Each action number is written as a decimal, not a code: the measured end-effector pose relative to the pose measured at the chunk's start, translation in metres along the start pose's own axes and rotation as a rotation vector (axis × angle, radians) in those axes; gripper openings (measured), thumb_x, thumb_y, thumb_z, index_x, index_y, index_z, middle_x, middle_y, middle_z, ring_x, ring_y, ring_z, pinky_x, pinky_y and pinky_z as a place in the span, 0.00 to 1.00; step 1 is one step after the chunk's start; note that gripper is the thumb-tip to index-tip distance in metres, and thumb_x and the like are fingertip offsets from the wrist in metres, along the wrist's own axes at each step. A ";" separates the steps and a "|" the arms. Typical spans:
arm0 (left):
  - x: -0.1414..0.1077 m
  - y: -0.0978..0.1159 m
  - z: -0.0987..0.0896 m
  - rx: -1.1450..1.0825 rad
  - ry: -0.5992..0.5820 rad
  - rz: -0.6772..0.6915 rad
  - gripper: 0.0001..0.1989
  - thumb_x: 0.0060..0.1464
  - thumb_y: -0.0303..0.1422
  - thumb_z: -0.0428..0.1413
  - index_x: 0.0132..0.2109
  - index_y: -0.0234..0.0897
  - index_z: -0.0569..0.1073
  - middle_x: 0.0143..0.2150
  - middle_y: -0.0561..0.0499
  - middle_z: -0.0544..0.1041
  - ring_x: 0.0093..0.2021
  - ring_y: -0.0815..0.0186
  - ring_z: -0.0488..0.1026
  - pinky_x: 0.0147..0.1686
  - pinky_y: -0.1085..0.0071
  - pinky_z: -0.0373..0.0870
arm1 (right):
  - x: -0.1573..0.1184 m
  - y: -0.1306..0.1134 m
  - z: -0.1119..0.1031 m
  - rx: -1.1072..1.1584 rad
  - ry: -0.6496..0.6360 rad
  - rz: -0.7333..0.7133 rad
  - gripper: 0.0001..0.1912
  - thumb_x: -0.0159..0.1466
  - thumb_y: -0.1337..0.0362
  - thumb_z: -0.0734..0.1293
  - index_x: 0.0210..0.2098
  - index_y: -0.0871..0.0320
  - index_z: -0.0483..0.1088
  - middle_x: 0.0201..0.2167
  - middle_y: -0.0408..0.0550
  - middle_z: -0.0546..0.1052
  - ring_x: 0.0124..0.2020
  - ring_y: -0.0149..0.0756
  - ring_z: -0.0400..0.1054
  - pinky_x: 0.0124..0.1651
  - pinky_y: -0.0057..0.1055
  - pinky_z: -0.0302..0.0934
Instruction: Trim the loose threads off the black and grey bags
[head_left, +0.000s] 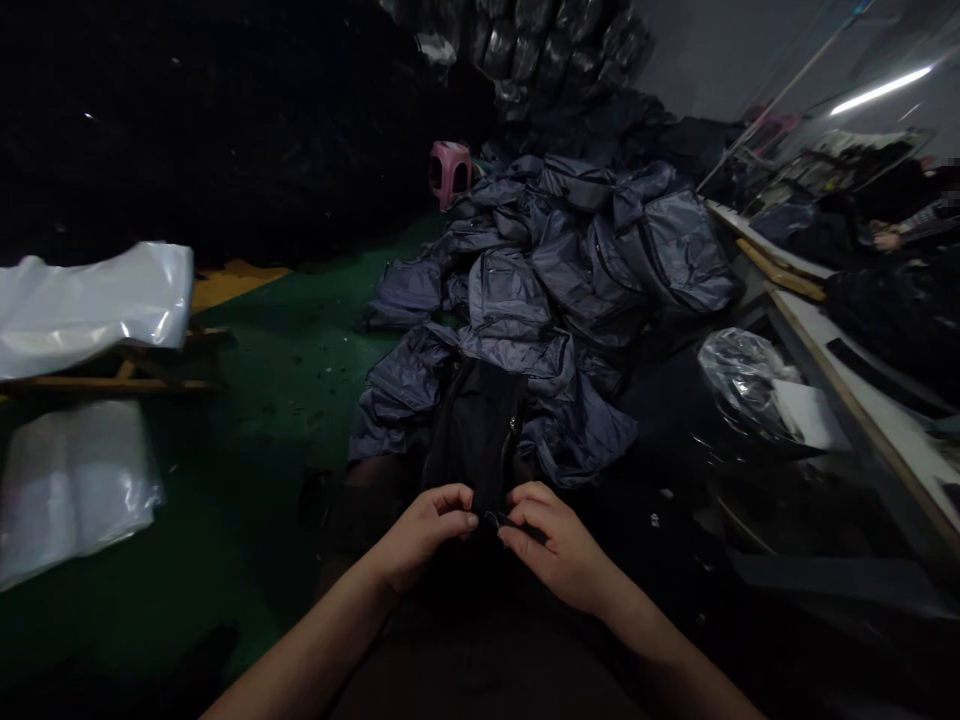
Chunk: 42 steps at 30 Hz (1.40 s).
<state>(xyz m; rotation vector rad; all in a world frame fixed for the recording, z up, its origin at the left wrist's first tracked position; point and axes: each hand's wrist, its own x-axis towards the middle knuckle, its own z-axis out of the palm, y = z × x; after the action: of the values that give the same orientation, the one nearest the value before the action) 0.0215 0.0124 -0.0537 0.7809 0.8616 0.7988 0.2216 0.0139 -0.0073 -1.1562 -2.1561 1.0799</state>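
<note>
A black bag (480,420) of soft cloth lies over my lap, with a small shiny zipper pull (514,424) on its right side. My left hand (427,530) pinches the near end of the bag between thumb and fingers. Just to the right, my right hand (559,550) is also closed, gripping the same end. A thin pale loop (492,520), perhaps thread or wire, shows in the small gap between the two hands. Dark cloth beneath the fingers is hard to make out.
Grey bags (510,290) are heaped ahead of me. A pink stool (451,172) stands behind them. Clear plastic sheets (75,490) lie at left, near a low wooden stand (127,375). A long table (862,390) runs along the right; a person's hand (889,238) shows beyond it.
</note>
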 end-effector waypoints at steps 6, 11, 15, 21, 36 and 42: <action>0.000 0.000 0.000 0.012 -0.008 0.013 0.05 0.44 0.31 0.58 0.29 0.34 0.70 0.24 0.55 0.67 0.27 0.71 0.61 0.30 0.75 0.57 | 0.000 -0.003 0.000 0.032 0.016 0.014 0.06 0.62 0.68 0.65 0.28 0.58 0.66 0.38 0.47 0.67 0.41 0.35 0.63 0.44 0.31 0.59; 0.000 0.000 0.000 0.020 -0.010 0.018 0.04 0.45 0.30 0.57 0.30 0.33 0.70 0.25 0.55 0.66 0.28 0.72 0.60 0.30 0.75 0.56 | 0.002 -0.006 0.003 0.044 0.018 0.033 0.05 0.62 0.68 0.65 0.29 0.58 0.67 0.37 0.47 0.67 0.40 0.34 0.63 0.44 0.30 0.59; 0.000 0.000 0.000 0.030 -0.005 0.020 0.05 0.45 0.30 0.57 0.30 0.33 0.70 0.24 0.55 0.66 0.27 0.72 0.60 0.30 0.75 0.56 | 0.002 -0.005 0.006 0.061 0.020 0.034 0.06 0.63 0.66 0.64 0.29 0.58 0.68 0.34 0.45 0.66 0.36 0.33 0.63 0.41 0.29 0.59; 0.001 0.000 0.000 0.026 -0.013 0.006 0.06 0.45 0.31 0.58 0.30 0.33 0.69 0.24 0.55 0.67 0.27 0.72 0.61 0.30 0.75 0.57 | 0.000 -0.014 0.004 0.105 -0.075 -0.096 0.05 0.64 0.63 0.64 0.34 0.56 0.72 0.31 0.45 0.70 0.37 0.35 0.64 0.43 0.32 0.59; 0.004 -0.002 -0.002 -0.093 0.027 -0.041 0.06 0.42 0.31 0.59 0.29 0.33 0.70 0.24 0.54 0.68 0.25 0.72 0.63 0.27 0.76 0.58 | -0.005 0.013 0.024 0.484 0.165 0.387 0.12 0.59 0.59 0.68 0.38 0.59 0.67 0.27 0.40 0.68 0.25 0.28 0.61 0.28 0.24 0.57; 0.001 -0.004 -0.007 -0.102 0.038 -0.019 0.06 0.44 0.30 0.58 0.32 0.33 0.71 0.27 0.53 0.72 0.28 0.71 0.66 0.31 0.75 0.60 | 0.006 0.012 0.044 0.521 0.162 0.347 0.14 0.54 0.59 0.71 0.35 0.59 0.68 0.29 0.42 0.70 0.31 0.32 0.63 0.33 0.26 0.58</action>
<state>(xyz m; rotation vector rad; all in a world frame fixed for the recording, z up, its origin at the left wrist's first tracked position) 0.0170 0.0133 -0.0600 0.6682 0.8541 0.8364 0.1935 0.0041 -0.0422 -1.3247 -1.4516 1.5205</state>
